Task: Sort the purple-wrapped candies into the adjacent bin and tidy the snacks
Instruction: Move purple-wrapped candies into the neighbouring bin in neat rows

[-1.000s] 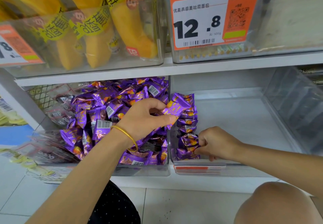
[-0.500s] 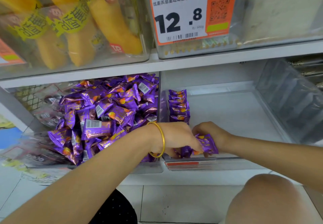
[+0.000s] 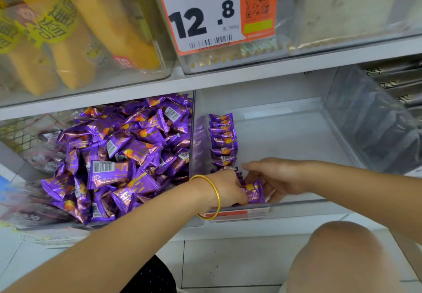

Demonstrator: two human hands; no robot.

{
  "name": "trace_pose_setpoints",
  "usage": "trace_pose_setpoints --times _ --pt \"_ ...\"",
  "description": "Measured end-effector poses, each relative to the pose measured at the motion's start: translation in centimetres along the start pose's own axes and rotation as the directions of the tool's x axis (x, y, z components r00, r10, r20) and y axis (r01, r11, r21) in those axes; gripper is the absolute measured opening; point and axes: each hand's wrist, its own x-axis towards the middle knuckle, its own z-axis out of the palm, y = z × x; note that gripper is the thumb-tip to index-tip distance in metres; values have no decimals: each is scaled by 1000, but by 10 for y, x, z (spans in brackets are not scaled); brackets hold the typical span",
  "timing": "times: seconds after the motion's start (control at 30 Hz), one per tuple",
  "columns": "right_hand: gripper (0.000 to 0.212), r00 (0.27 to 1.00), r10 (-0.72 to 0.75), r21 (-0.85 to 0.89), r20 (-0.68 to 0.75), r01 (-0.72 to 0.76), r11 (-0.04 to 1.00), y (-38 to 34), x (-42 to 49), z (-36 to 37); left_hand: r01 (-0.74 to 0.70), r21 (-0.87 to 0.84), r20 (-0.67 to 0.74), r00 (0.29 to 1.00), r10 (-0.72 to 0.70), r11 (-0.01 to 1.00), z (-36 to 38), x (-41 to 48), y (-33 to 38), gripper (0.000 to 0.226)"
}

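Crouching at the low shelf, I reach my left hand (image 3: 225, 187) across into the near front of the right bin (image 3: 296, 208), its fingertips pinching one purple candy (image 3: 255, 193) by its left edge. My right hand (image 3: 280, 178) lies just beside it, fingers fairly straight and loose, touching the wrapper's other side and gripping nothing. This candy sits at the near end of the row (image 3: 222, 137), which stands on edge along the bin's left wall and runs toward the back. That row is short and single; the bin floor to its right is bare. Across the divider, the heap (image 3: 127, 153) in the left bin (image 3: 45, 222) is large and jumbled. I judge the sorting barely begun, with most of the moving and tidying left.
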Motion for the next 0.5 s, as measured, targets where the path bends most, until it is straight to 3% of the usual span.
trace_pose_setpoints --times 0.07,0.2,0.3,0.37,0.5 --pt "45 998 -1 2 61 1 1000 1 -4 -2 -55 84 -8 998 55 995 0 0 0 6" --pt "29 999 -27 8 45 27 1000 7 -2 -1 -100 109 -4 995 101 989 0 -4 1 24" --pt "14 999 -8 47 32 7 999 8 -1 -2 -65 -6 -4 998 65 998 -2 -5 1 16" --pt "3 1000 2 56 31 -4 998 8 -2 -2 -15 -96 -39 999 12 995 -2 -3 -2 26" --pt "15 998 -48 5 -48 49 999 9 0 -1 15 -78 -82 996 -21 997 0 1 -5 34"
